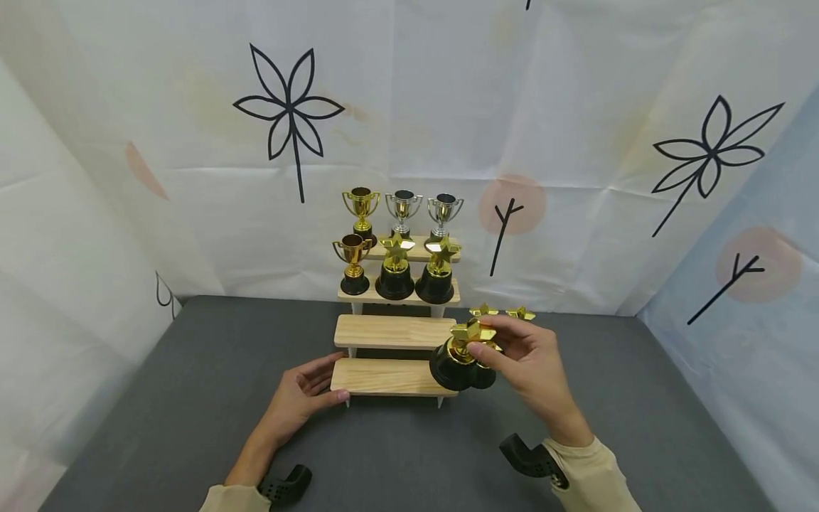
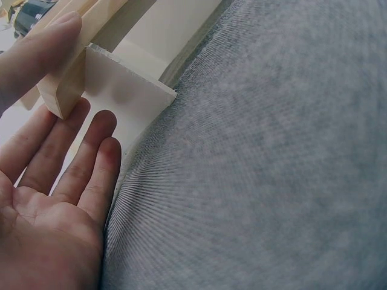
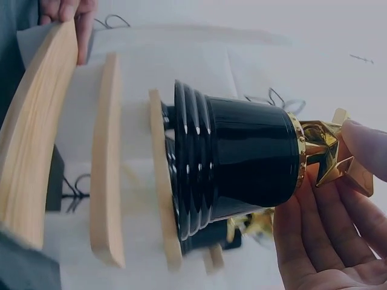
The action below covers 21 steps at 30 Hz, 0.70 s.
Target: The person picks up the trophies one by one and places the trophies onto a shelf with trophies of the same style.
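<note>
My right hand pinches a star trophy by its gold star, just over the right end of the lowest step. In the right wrist view its black ribbed base points toward the steps. At the left end of the wooden display stand, my left hand holds the lowest step between thumb and fingers. The left wrist view shows the thumb on the board's front edge. On the second step from the top stand a bronze-coloured cup trophy and two star trophies.
A gold cup and two silver cups occupy the top step. More star trophies stand right of the stand, partly hidden by my right hand. Grey cloth covers the table; a patterned white curtain hangs behind.
</note>
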Available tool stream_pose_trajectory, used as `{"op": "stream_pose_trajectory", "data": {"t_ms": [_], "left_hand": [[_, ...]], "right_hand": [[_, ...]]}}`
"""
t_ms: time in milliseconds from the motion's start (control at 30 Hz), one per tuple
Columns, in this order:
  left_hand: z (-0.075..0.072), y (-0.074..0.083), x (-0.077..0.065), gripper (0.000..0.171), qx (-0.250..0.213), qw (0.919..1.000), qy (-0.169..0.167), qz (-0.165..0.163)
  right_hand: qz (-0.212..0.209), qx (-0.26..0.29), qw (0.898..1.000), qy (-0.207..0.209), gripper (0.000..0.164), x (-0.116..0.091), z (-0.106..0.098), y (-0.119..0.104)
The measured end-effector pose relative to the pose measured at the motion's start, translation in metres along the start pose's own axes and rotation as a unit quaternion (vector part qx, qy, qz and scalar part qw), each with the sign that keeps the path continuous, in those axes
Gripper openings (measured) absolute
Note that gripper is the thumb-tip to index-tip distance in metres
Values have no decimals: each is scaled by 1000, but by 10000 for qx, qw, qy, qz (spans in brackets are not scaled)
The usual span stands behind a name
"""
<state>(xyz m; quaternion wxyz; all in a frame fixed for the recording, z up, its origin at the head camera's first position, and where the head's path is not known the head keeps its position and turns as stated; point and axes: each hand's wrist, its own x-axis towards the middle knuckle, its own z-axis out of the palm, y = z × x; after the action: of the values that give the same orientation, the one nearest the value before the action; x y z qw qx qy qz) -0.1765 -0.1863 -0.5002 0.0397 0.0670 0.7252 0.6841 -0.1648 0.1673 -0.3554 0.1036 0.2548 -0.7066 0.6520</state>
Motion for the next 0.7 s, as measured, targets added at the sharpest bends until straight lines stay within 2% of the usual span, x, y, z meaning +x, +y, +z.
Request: {"op": "stream_pose_trajectory", "data": {"t_ms": [400,700], "left_hand": [[-1,-1,-1,74,-25,10000,-21,40],[-1,-1,0,75,-33,10000,-27,-57]], "right_hand": [[585,187,9973,-398,36,34,34,8],[617,-87,9961,-632,35,58,61,16]]}}
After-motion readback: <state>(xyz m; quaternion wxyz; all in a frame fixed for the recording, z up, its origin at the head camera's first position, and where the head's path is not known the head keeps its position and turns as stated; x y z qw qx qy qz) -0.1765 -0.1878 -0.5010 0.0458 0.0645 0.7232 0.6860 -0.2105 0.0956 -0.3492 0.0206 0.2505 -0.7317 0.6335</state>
